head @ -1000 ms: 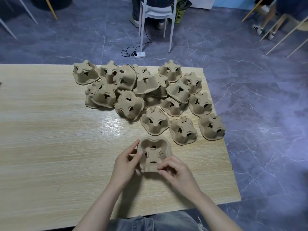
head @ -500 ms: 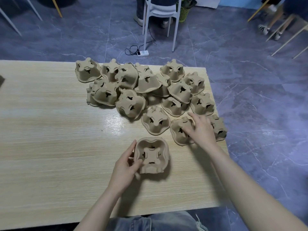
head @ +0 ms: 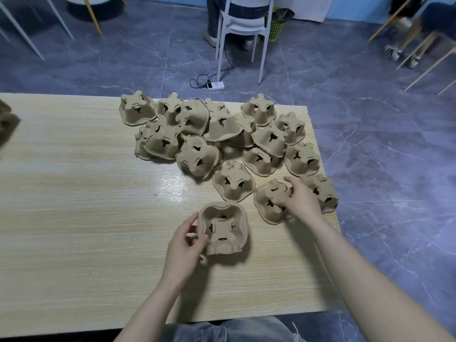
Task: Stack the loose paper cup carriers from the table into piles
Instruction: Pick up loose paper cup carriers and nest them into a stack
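An open-side-up brown paper cup carrier (head: 223,228) sits on the wooden table (head: 74,218) near the front. My left hand (head: 183,243) grips its left rim, thumb on the inside. Further right, my right hand (head: 298,199) curls its fingers round an upside-down carrier (head: 267,201). Several more loose upside-down carriers (head: 209,134) lie heaped across the table's far right part, and one (head: 320,191) sits at the right edge just behind my right hand.
The table's right edge (head: 328,206) runs close to the carriers. Beyond the far edge stand a white chair (head: 244,25) with a person seated, a power strip (head: 216,85) with cable on the floor, and a green bin (head: 277,30). A dark object (head: 7,122) lies at the table's left edge.
My right hand left the near carrier, reached right and forward, and closed its fingers on an upside-down carrier. My left hand stayed on the near carrier's rim.
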{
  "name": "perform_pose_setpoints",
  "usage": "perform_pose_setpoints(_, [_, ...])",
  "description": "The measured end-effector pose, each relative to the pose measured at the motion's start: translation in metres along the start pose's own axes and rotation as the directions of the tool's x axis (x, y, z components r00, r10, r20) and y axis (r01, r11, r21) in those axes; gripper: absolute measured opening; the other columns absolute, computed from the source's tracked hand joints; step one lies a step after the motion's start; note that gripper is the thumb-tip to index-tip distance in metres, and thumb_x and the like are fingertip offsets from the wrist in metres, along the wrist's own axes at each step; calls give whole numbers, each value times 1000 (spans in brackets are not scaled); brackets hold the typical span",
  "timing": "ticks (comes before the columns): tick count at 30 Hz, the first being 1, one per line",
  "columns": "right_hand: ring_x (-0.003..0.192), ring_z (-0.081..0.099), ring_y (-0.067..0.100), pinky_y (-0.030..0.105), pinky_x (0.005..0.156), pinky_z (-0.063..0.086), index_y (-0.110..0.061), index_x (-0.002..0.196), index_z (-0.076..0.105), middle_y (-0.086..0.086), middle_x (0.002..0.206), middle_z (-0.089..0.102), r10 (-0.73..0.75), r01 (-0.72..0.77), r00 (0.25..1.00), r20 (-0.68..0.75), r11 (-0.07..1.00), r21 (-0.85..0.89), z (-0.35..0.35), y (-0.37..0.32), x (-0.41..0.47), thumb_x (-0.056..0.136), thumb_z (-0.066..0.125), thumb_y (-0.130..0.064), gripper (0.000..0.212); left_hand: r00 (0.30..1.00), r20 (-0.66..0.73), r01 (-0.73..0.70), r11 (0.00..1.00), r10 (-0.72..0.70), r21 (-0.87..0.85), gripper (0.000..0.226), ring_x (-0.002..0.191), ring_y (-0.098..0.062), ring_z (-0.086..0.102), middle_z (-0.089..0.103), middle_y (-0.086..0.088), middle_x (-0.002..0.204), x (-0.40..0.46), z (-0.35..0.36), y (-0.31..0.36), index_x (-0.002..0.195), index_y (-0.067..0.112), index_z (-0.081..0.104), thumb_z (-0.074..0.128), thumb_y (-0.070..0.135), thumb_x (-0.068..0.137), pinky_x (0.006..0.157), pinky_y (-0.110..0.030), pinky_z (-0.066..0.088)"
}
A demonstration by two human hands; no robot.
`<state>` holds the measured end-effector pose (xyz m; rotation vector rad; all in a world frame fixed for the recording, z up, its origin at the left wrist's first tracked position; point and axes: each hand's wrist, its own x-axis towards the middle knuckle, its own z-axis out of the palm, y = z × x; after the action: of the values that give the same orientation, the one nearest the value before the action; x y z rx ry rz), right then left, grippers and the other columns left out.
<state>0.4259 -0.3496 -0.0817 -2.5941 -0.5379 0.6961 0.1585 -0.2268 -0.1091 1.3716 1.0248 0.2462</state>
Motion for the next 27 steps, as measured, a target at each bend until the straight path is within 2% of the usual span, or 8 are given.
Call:
perform_pose_setpoints(4, [79, 54, 16, 33, 70, 40, -25, 151, 30, -4, 77, 50, -31, 30, 1000, 6, 993, 117, -1, 4, -9, 68, 88, -24, 101, 999, -27, -32, 999, 34, 43, 47, 85, -14, 65, 63, 0, 116, 1, -2, -3, 132, 33, 56, 66, 11, 91, 62, -25, 51])
perform_pose_setpoints(7, [75, 54, 14, 33, 69, 41, -25, 154, 20, -3, 76, 52, -37, 32, 999, 38, 993, 112, -5, 8, -19, 64, 90, -23, 114, 999, -25, -36, 999, 37, 39, 46, 88, -16, 65, 64, 0, 116, 1, -2, -3, 130, 35, 57, 66, 12, 91, 66, -28, 51])
perform_pose_setpoints(9, [77, 55, 14, 34, 72, 43, -25, 153, 24, -4, 78, 53, -30, 22, 997, 65, 993, 120, -8, 13, -25, 60, 92, -24, 115, 999, -27, -25, 999, 25, 20, 45, 86, -17, 65, 66, 0, 112, 1, -1, -3, 128, 37, 56, 65, 11, 92, 62, -26, 50])
perform_pose_setpoints(14, [69, 58, 14, 42, 76, 49, -28, 138, 45, -6, 65, 55, -61, 53, 997, 56, 989, 138, -15, 24, -39, 61, 91, -31, 89, 1000, -28, -11, 1000, 11, -1, 44, 70, -8, 64, 67, -2, 97, 2, 0, -1, 130, 30, 57, 62, 7, 93, 54, -25, 50])
perform_pose_setpoints(17, [69, 59, 15, 41, 72, 50, -37, 124, 52, 0, 68, 61, -57, 59, 998, -16, 985, 162, -18, 24, -49, 67, 84, -46, 67, 1000, -29, -13, 1000, 13, -8, 44, 62, -3, 63, 67, -4, 95, 2, -1, 0, 130, 28, 57, 61, 5, 93, 50, -23, 49])
perform_pose_setpoints(20, [71, 61, 17, 37, 69, 49, -37, 107, 54, 4, 72, 65, -23, 36, 998, -57, 971, 238, -17, 23, -57, 68, 81, -50, 49, 1000, -29, -7, 1000, 6, -16, 44, 59, -3, 62, 66, -5, 94, 2, -1, 0, 131, 26, 58, 62, 4, 93, 49, -22, 49])
perform_pose_setpoints(24, [61, 50, 13, 29, 62, 39, -18, 84, 63, -4, 63, 53, 36, 1, 996, -81, 909, 417, -12, 27, -67, 72, 85, -31, 28, 1000, -21, -8, 999, 7, -40, 47, 58, -1, 60, 67, -3, 95, 1, -2, 5, 133, 28, 56, 63, 4, 93, 48, -22, 48])
perform_pose_setpoints(27, [60, 46, 7, 20, 61, 40, -12, 79, 66, -4, 65, 54, 13, 36, 996, -89, 853, 521, -8, 27, -79, 71, 85, -13, 20, 1000, 11, -22, 999, 23, -49, 49, 70, -4, 62, 67, -5, 108, 0, -3, 8, 133, 34, 55, 61, 5, 94, 50, -16, 44])
